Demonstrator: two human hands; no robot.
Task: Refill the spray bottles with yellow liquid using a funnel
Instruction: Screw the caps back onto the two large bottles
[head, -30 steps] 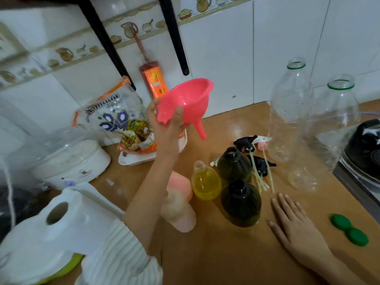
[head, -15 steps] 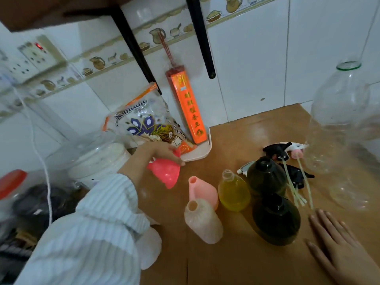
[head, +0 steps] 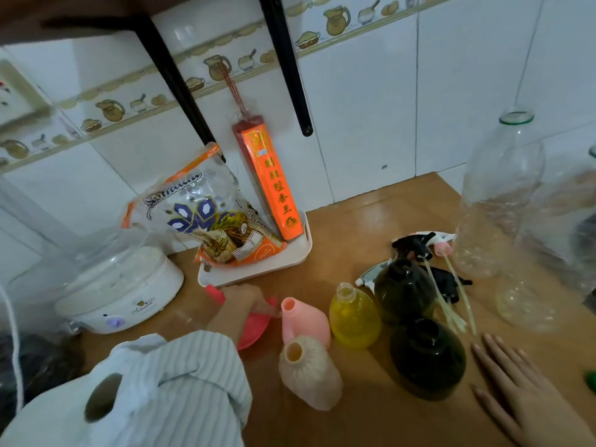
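Wooden table (head: 361,227) carries two large clear plastic bottles (head: 503,195) at right, then two dark green spray bottles (head: 427,358), a yellow-filled bottle (head: 354,312), a pink bottle (head: 304,321) and a cream bottle (head: 309,372), all uncapped. Left hand (head: 245,303) grips the pink funnel (head: 254,329), low on the table just left of the pink bottle. Right hand (head: 522,391) rests flat, fingers straight, beside the nearer dark bottle.

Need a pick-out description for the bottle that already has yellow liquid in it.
On the wooden counter, find the cluster of five small capless bottles in front of the white tray. The yellow bottle stands mid-cluster, between the pink bottle and a dark bottle. It alone is clear and shows yellow liquid.
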